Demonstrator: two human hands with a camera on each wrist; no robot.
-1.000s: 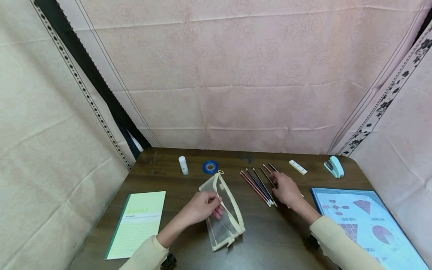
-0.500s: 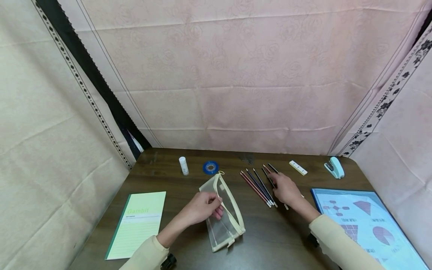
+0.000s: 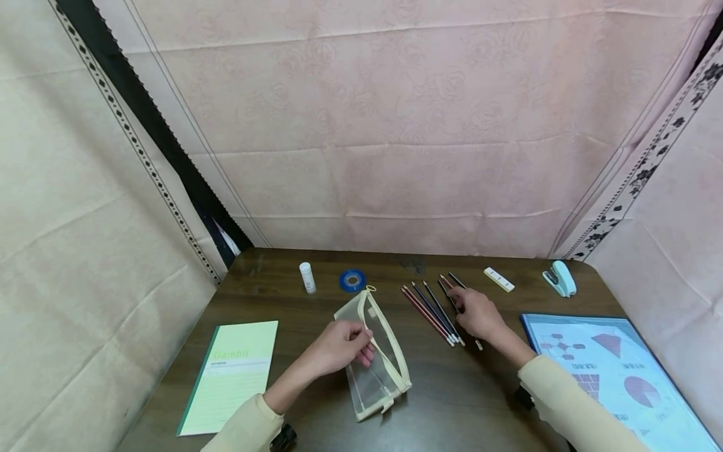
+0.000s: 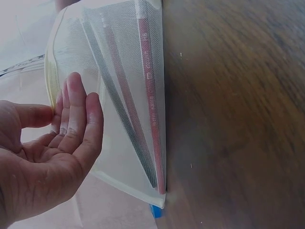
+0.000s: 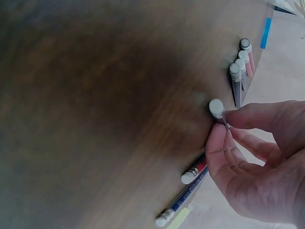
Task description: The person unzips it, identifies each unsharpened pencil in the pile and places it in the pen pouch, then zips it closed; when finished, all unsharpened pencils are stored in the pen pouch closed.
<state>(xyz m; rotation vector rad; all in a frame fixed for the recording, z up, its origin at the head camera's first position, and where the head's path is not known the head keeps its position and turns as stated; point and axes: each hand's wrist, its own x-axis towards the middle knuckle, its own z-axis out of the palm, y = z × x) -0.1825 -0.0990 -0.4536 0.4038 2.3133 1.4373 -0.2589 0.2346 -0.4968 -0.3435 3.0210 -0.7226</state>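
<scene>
My left hand (image 3: 336,345) pinches the open top edge of a see-through mesh pouch (image 3: 366,390) with cream trim, between thumb and fingers. In the left wrist view, dark and red pencils (image 4: 150,90) show through the pouch's mesh. Over on the right, my right hand (image 3: 480,315) pinches a pencil (image 5: 216,108) near its white end with thumb and fingertips, close over the table. Several pencils (image 3: 426,315) lie side by side between the hands. Just beyond the right hand, a red pencil (image 5: 194,172) and a navy pencil (image 5: 178,200) lie on the table.
Behind the pouch are a glue stick (image 3: 307,277) and a roll of blue tape (image 3: 353,280). A green notebook (image 3: 237,370) lies left. A white eraser (image 3: 499,280), a mint stapler (image 3: 560,279) and a blue-edged chart sheet (image 3: 607,370) are to the right. Curtains surround the table.
Both hands stay nearly in place. The white end of the pencil in my right hand shows a little more below the hand than a second ago.
</scene>
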